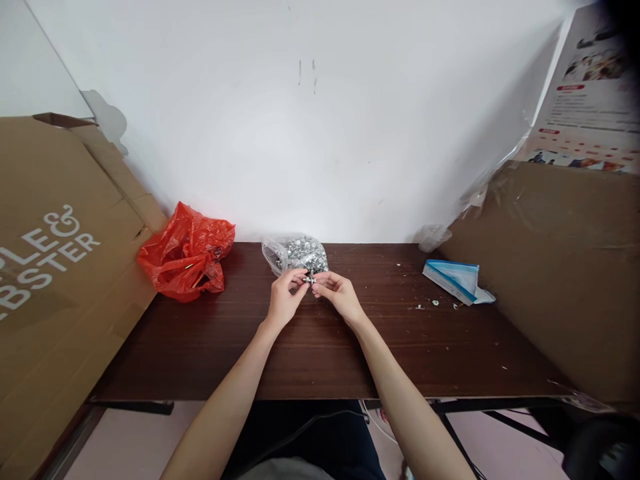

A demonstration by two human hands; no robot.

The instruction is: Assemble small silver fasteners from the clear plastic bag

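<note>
Between my two hands is a small silvery metal part, too small to name more exactly. My left hand pinches its left end with thumb and fingers. From the other side, my right hand grips the right end between thumb and fingertips. Just behind the fingers lies a clear plastic bag filled with many small shiny metal pieces. The fingertips partly hide the part and the bag's front edge.
On the dark wooden table, a crumpled red plastic bag lies left. A blue-and-white packet and small scraps lie right. Large cardboard boxes stand at the left and right, with a white wall behind.
</note>
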